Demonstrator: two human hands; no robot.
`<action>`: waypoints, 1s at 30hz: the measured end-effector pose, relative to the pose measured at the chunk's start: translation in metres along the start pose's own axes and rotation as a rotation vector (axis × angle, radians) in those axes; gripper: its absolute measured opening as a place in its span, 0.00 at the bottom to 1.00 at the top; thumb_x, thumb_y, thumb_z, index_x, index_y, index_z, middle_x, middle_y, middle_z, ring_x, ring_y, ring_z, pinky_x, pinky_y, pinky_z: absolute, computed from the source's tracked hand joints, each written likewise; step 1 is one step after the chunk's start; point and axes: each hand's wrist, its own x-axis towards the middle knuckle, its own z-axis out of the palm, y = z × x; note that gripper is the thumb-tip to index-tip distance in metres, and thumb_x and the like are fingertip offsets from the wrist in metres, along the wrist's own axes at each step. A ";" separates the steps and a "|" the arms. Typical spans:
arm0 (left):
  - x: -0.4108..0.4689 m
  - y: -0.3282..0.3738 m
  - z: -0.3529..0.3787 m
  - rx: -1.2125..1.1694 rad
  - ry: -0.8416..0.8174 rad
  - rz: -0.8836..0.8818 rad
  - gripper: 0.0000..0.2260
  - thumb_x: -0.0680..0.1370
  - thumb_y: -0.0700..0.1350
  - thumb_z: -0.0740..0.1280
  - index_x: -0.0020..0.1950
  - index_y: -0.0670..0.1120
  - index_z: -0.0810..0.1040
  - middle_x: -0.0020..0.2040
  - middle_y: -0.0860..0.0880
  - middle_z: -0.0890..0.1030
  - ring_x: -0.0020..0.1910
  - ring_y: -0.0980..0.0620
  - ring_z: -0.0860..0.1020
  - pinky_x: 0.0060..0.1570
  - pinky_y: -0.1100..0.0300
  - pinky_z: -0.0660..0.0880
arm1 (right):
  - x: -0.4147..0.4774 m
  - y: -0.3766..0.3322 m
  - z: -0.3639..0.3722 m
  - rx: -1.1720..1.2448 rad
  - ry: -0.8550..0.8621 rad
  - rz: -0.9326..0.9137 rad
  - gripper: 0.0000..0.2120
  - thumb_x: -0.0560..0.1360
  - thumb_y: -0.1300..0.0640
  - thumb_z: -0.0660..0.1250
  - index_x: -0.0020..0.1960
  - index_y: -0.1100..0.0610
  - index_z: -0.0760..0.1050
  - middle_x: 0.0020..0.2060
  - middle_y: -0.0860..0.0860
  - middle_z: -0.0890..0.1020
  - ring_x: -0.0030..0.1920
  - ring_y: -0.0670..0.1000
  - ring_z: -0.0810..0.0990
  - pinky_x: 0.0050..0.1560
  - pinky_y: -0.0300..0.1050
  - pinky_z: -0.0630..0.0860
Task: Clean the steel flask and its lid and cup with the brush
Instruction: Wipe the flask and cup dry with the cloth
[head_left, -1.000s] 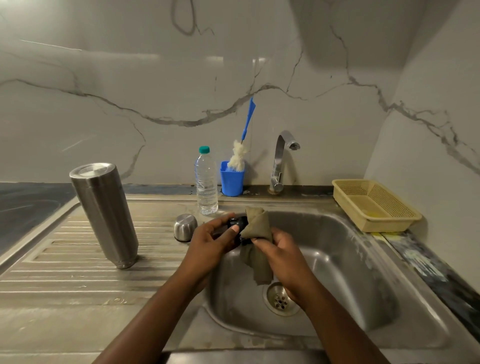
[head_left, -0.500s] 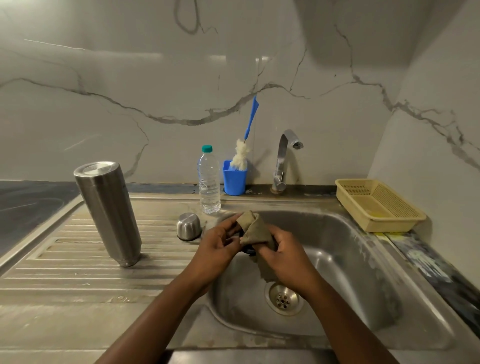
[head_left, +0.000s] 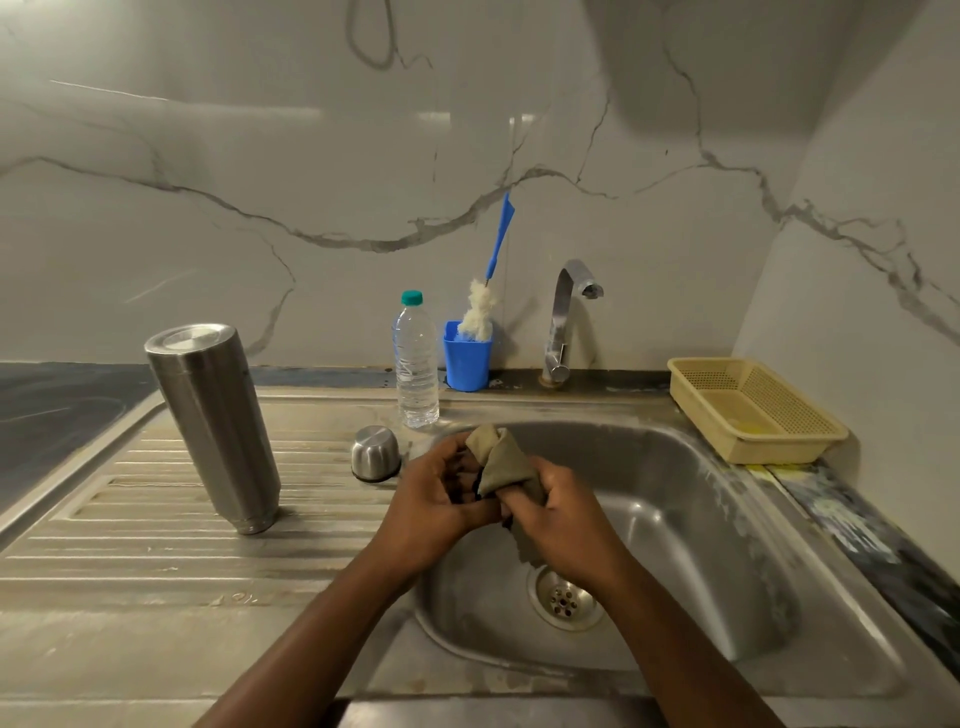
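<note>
The steel flask (head_left: 215, 423) stands upside down on the ribbed draining board. Its small steel cup (head_left: 375, 453) sits upside down near the basin's left rim. Over the basin, my left hand (head_left: 434, 499) grips the black lid (head_left: 470, 486), which is mostly hidden. My right hand (head_left: 563, 512) holds an olive cloth (head_left: 501, 462) wrapped over that lid. The brush (head_left: 485, 306), white bristles and a blue handle, stands in a blue holder (head_left: 466, 361) at the back wall.
A water bottle (head_left: 415, 364) stands beside the blue holder. The tap (head_left: 566, 317) rises behind the sink basin (head_left: 691, 519), whose drain (head_left: 563, 597) lies below my hands. A yellow basket (head_left: 753, 410) sits at the right, on the counter.
The cloth has been drawn further over the lid, which showed more a second ago. Both hands have closed together and turned slightly.
</note>
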 end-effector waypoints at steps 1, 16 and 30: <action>0.000 -0.001 0.000 -0.010 0.004 -0.004 0.32 0.70 0.28 0.79 0.72 0.45 0.76 0.57 0.47 0.87 0.57 0.48 0.86 0.53 0.59 0.83 | 0.000 0.000 0.000 -0.011 -0.033 0.012 0.06 0.81 0.49 0.68 0.46 0.43 0.80 0.38 0.50 0.86 0.38 0.50 0.85 0.39 0.52 0.81; 0.004 -0.001 0.001 -0.201 0.047 -0.056 0.29 0.76 0.32 0.74 0.75 0.49 0.73 0.62 0.44 0.86 0.64 0.47 0.84 0.60 0.53 0.82 | 0.004 -0.002 -0.004 0.297 0.163 0.126 0.06 0.80 0.52 0.71 0.50 0.51 0.86 0.43 0.53 0.88 0.46 0.54 0.88 0.51 0.56 0.85; 0.004 0.003 0.001 -0.187 0.082 -0.009 0.27 0.78 0.31 0.72 0.75 0.49 0.75 0.64 0.51 0.85 0.66 0.50 0.83 0.63 0.55 0.81 | 0.004 -0.001 0.004 0.837 0.023 0.359 0.15 0.84 0.60 0.63 0.68 0.63 0.78 0.59 0.63 0.85 0.62 0.61 0.84 0.70 0.64 0.74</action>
